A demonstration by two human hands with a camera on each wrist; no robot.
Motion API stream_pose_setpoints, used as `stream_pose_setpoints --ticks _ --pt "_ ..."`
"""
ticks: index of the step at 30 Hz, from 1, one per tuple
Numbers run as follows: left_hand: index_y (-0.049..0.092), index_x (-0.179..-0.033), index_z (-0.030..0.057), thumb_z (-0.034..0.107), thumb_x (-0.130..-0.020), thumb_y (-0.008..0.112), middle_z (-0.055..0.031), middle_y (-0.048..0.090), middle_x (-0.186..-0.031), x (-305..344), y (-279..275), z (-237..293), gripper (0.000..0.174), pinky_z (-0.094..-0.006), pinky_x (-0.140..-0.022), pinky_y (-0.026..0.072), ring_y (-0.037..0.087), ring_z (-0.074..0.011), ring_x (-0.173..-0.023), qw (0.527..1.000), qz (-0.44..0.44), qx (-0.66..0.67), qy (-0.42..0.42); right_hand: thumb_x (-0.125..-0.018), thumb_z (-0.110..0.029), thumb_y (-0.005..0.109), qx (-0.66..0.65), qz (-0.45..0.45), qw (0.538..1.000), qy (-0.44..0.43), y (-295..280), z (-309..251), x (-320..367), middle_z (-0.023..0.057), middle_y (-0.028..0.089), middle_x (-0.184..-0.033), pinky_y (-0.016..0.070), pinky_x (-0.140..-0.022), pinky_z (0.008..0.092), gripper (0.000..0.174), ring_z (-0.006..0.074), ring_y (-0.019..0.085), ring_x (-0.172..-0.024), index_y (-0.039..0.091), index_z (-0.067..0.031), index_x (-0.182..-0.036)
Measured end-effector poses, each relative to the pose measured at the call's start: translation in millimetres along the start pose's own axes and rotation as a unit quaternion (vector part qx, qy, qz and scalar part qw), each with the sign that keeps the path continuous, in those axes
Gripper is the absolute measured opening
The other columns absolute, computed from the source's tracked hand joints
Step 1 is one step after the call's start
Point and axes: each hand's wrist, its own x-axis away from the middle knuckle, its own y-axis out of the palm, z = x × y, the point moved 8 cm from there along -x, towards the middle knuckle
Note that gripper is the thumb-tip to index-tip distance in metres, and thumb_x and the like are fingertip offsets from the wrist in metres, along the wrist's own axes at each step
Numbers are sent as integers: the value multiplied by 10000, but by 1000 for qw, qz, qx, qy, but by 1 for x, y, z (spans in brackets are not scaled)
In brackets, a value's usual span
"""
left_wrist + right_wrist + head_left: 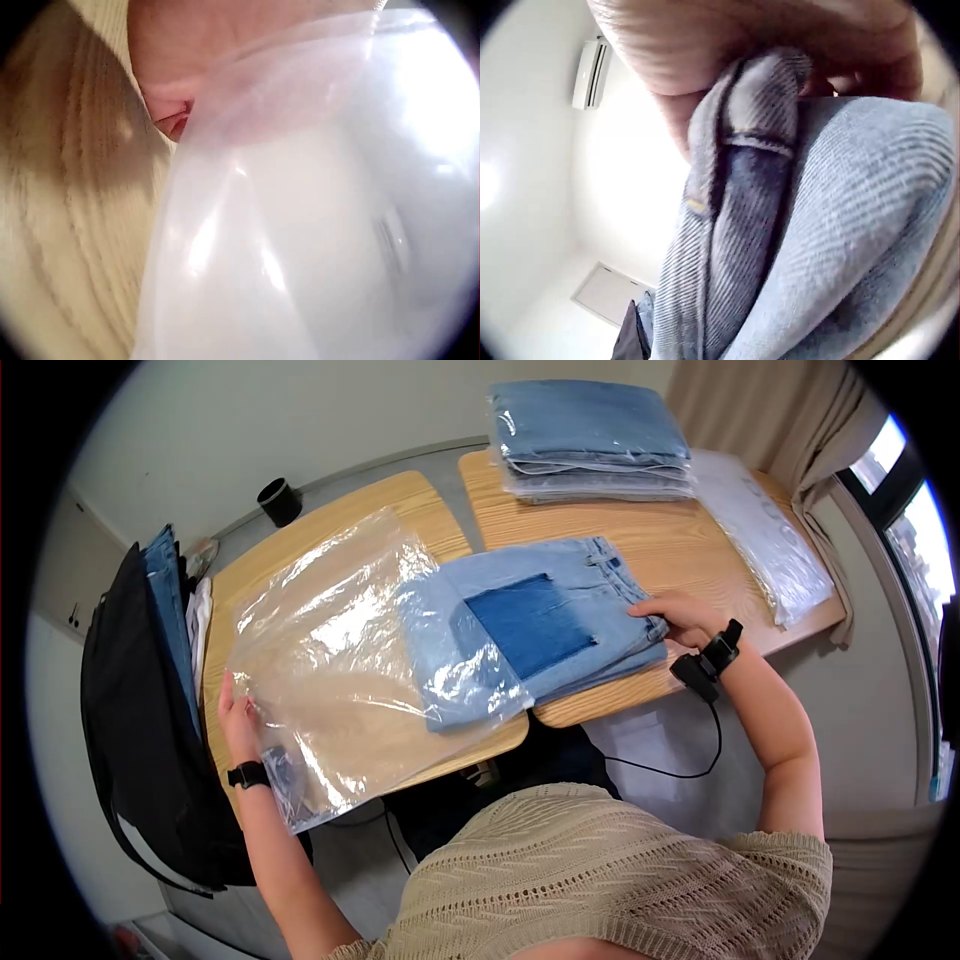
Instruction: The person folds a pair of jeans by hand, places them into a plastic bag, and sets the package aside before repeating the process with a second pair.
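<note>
Folded light-blue jeans (620, 650) with a darker blue patch lie across the tables, their left part inside a clear plastic bag (330, 650). My right hand (685, 618) grips the waistband end at the right; in the right wrist view the fingers curl over the denim waistband (754, 172). At the bag's far left edge, my left hand (238, 722) pinches the plastic. The left wrist view has the clear film (300, 225) covering part of that hand (240, 60), so its fingertips are mostly hidden.
Bagged folded jeans (590, 435) form a stack at the back right, beside a pile of clear bags (765, 540). A black bag (150, 730) with clothes hangs at the left. A black bin (279, 502) stands beyond the left table (400, 495). A black cable runs from the right wrist.
</note>
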Motion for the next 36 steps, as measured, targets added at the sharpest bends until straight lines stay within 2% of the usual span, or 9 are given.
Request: stream_pose_setpoints --ticks 4,13,16,17,20,22,28,32,36 --pt "433 -1390 102 -86 -818 447 2 614 -1035 -7 -2 -15 602 -161 -529 384 463 -20 -613 998 23 63 -1 -840 -102 628 -102 -46 992 -63 -7 8 2 107 664 -895 561 -614 266 268 145 654 -720 574 48 -1056" --pt "405 -1412 118 -73 -809 468 59 490 -749 0 24 1 635 -173 -516 353 414 -25 -583 1000 3 1 -12 -796 -118 611 -240 97 961 -94 -158 53 47 116 651 -1016 508 -874 401 306 247 639 -893 591 -6 -1079" --pt "368 -1430 98 -13 -846 501 -13 535 -937 10 32 5 610 -224 -628 423 472 -76 -724 996 -55 -65 -27 -803 -132 616 -252 142 952 -99 -203 76 57 115 663 -978 516 -855 395 265 245 642 -871 602 1 -1032" --pt "372 -1424 92 43 -885 525 -85 525 -1198 5 24 12 563 -257 -824 434 520 -135 -961 984 -73 -162 12 -809 -140 617 -244 179 946 -113 -218 83 60 112 670 -956 522 -839 384 249 241 646 -852 604 4 -1012" --pt "387 -1411 85 88 -907 538 -115 448 -1362 3 14 38 526 -269 -969 361 451 -179 -1185 955 -78 -283 39 -822 -156 619 -255 183 942 -122 -211 90 67 94 676 -920 532 -803 348 223 216 649 -798 610 3 -979" --pt "397 -1398 74 101 -910 535 -111 415 -1410 36 57 82 507 -295 -1045 292 345 -209 -1312 937 -169 -303 43 -828 -166 625 -247 189 941 -132 -208 90 67 68 673 -879 528 -778 320 214 191 640 -759 613 -1 -963" --pt "370 -1398 40 102 -908 531 -89 390 -1437 188 213 185 520 -323 -1034 316 391 -218 -1291 856 -393 -331 63 -834 -168 625 -240 207 937 -145 -204 93 68 76 663 -908 520 -783 315 226 192 637 -801 607 9 -973" --pt "308 -1428 44 176 -917 550 -107 393 -1429 246 302 153 581 -361 -1015 345 393 -222 -1292 793 -550 -264 11 -853 -153 611 -252 208 930 -168 -197 91 75 81 662 -945 502 -816 313 199 186 630 -849 614 5 -974" --pt "307 -1417 17 308 -929 569 -173 481 -1315 255 390 88 626 -338 -945 419 468 -221 -1217 803 -547 -236 -18 -875 -128 601 -267 184 921 -217 -198 96 81 90 658 -1052 469 -892 313 233 186 616 -954 615 11 -1062"
